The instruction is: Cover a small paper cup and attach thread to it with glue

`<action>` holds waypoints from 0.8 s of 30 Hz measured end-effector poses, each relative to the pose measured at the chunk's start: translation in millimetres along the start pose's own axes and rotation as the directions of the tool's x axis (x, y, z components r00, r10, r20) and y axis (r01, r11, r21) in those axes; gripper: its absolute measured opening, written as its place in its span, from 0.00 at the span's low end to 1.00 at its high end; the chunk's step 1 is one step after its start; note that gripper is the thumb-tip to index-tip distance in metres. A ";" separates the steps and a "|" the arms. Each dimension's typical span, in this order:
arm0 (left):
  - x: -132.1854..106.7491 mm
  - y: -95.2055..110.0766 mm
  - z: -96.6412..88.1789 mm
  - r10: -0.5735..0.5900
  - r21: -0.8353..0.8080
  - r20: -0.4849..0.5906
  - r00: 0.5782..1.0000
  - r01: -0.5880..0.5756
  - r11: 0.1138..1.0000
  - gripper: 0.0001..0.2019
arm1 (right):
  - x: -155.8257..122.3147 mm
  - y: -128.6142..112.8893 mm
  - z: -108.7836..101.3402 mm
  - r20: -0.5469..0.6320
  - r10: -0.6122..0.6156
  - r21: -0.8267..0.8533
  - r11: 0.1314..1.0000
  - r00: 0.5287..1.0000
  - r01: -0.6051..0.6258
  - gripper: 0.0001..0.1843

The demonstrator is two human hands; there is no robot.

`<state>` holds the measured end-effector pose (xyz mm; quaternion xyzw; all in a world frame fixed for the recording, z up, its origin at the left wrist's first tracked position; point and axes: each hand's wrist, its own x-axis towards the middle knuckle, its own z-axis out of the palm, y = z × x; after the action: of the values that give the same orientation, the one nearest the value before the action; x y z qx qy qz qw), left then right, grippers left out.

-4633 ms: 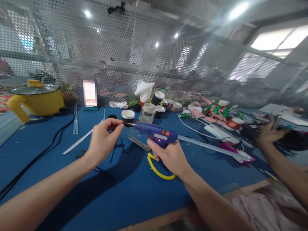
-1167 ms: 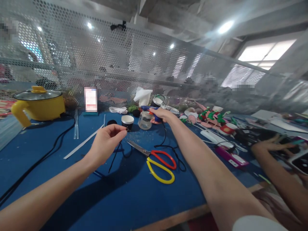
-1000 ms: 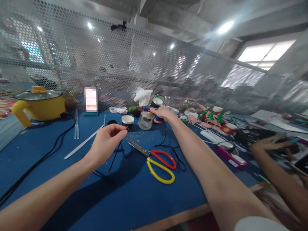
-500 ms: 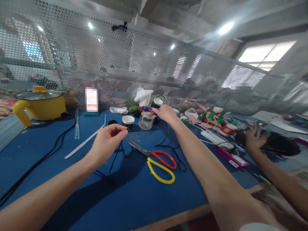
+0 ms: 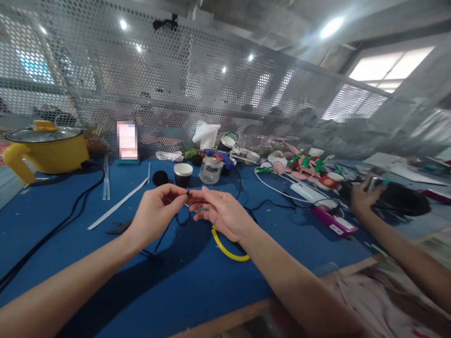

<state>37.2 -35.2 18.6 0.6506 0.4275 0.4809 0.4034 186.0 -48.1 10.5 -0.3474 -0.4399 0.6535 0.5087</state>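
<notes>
My left hand (image 5: 158,211) is closed, thumb and index finger pinching a small dark piece (image 5: 188,193) too small to name. My right hand (image 5: 225,213) has come up close beside it, fingers stretched and apart, their tips at or just by the piece. Below my right hand lie the scissors, largely covered, with their yellow handle (image 5: 227,251) showing. Just beyond the hands stand a small black cup with a white rim (image 5: 183,176) and a glass jar (image 5: 210,171). A blue hot glue gun (image 5: 221,157) rests across the jar's top. A black ball (image 5: 160,178) sits left of the cup.
Pliers (image 5: 120,227) and a white strip (image 5: 118,204) lie at left, near a yellow pot (image 5: 58,150) and a phone (image 5: 127,140). At right are a purple power strip (image 5: 334,220), cables, felt pieces (image 5: 306,164) and another person's hand (image 5: 364,195). A perforated screen (image 5: 211,94) stands behind.
My right hand has let go of the glue gun on the jar and moved down and left to my left hand, covering much of the scissors. The left hand keeps its pinch.
</notes>
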 end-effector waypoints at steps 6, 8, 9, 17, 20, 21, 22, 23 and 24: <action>-1.0 -3.0 1.9 0.037 0.105 -0.005 0.999 -0.036 0.994 0.07 | 0.6 1.3 -0.7 -0.020 0.054 0.077 0.996 0.998 -0.052 0.13; -0.6 -3.9 2.5 0.039 0.108 0.006 0.999 -0.039 0.993 0.07 | 1.0 1.8 -0.5 -0.025 0.061 0.084 0.995 0.998 -0.059 0.13; -0.5 -4.4 2.8 0.041 0.106 0.009 0.999 -0.041 0.993 0.07 | 1.2 2.0 -0.4 -0.028 0.063 0.086 0.994 0.998 -0.060 0.13; -0.9 -5.8 2.3 0.073 0.142 0.013 0.997 -0.074 0.987 0.07 | 1.5 3.0 -1.1 -0.034 0.054 0.084 0.995 0.998 -0.051 0.13; -1.0 -5.4 1.5 0.078 0.144 0.011 0.997 -0.079 0.986 0.07 | 1.5 3.1 -1.0 -0.041 0.043 0.065 0.997 0.998 -0.040 0.13; -0.9 -5.3 1.3 0.081 0.148 0.011 0.997 -0.082 0.986 0.07 | 1.4 3.1 -0.9 -0.044 0.036 0.057 0.998 0.998 -0.034 0.13; -0.9 -5.2 1.2 0.083 0.155 0.010 0.996 -0.084 0.984 0.07 | 1.3 3.1 -0.7 -0.048 0.028 0.051 0.998 0.998 -0.026 0.13; -0.8 -5.2 1.1 0.085 0.162 0.007 0.996 -0.085 0.983 0.07 | 1.1 3.1 -0.5 -0.051 0.021 0.047 0.999 0.998 -0.019 0.14; -0.7 -5.2 1.1 0.086 0.169 0.007 0.996 -0.086 0.982 0.07 | 0.8 3.3 -0.3 -0.055 0.016 0.045 0.999 0.998 -0.013 0.14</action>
<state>37.3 -34.4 13.4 0.7002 0.4385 0.4600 0.3255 184.9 -47.5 7.4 -0.3569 -0.4083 0.6571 0.5235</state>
